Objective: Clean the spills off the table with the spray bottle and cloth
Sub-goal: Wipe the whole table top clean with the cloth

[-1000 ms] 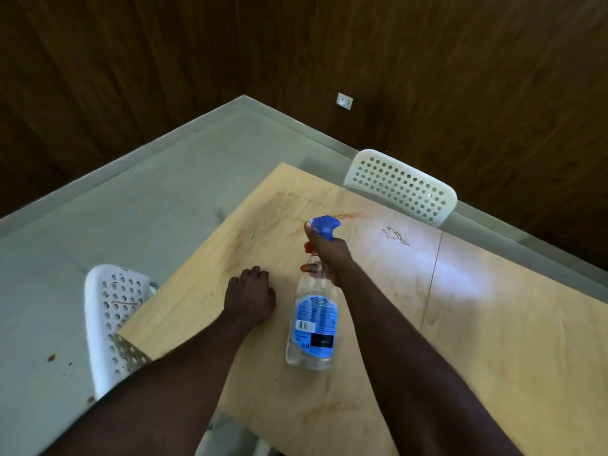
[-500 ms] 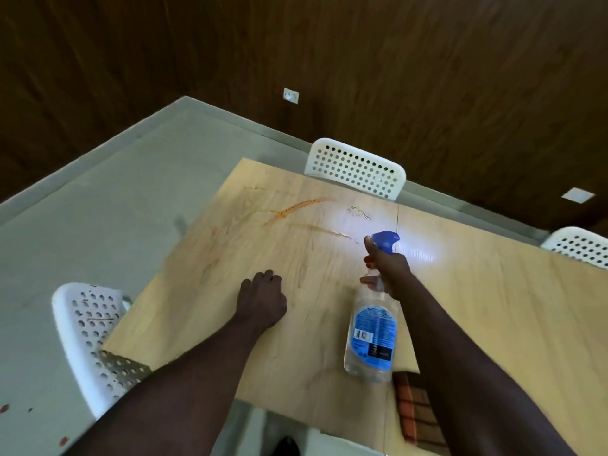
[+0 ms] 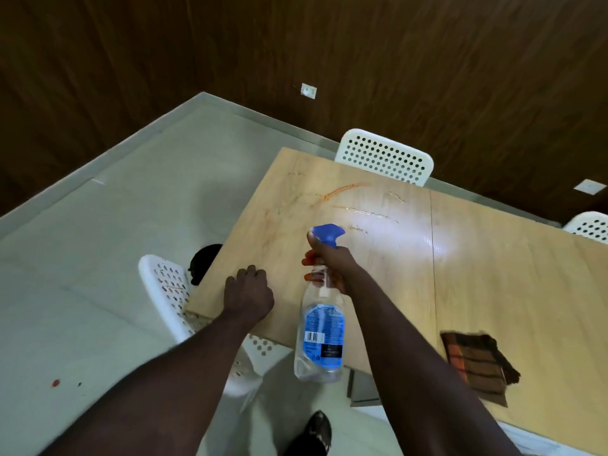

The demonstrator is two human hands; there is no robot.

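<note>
My right hand (image 3: pixel 329 261) grips the neck of a clear spray bottle (image 3: pixel 320 334) with a blue label and blue trigger head, held above the light wooden table (image 3: pixel 493 274) with the nozzle aimed away from me. Orange streaks of spill (image 3: pixel 342 192) and wet smears (image 3: pixel 371 213) lie on the far part of the tabletop beyond the nozzle. My left hand (image 3: pixel 248 297) rests as a fist on the table's near left corner, holding nothing. A dark brown and orange plaid cloth (image 3: pixel 477 363) lies on the table at my right, beside my right forearm.
White perforated chairs stand at the far edge (image 3: pixel 385 156), at the left corner (image 3: pixel 171 291) and at the far right (image 3: pixel 589 227). A shoe (image 3: pixel 316 432) shows on the pale floor below. Dark wood walls close the room. A red spot (image 3: pixel 56 383) marks the floor.
The view has swung and pulled back; the cloth has come fully into sight at the right. My right hand with the bottle has shifted left, back toward the spill. My left fist stays put.
</note>
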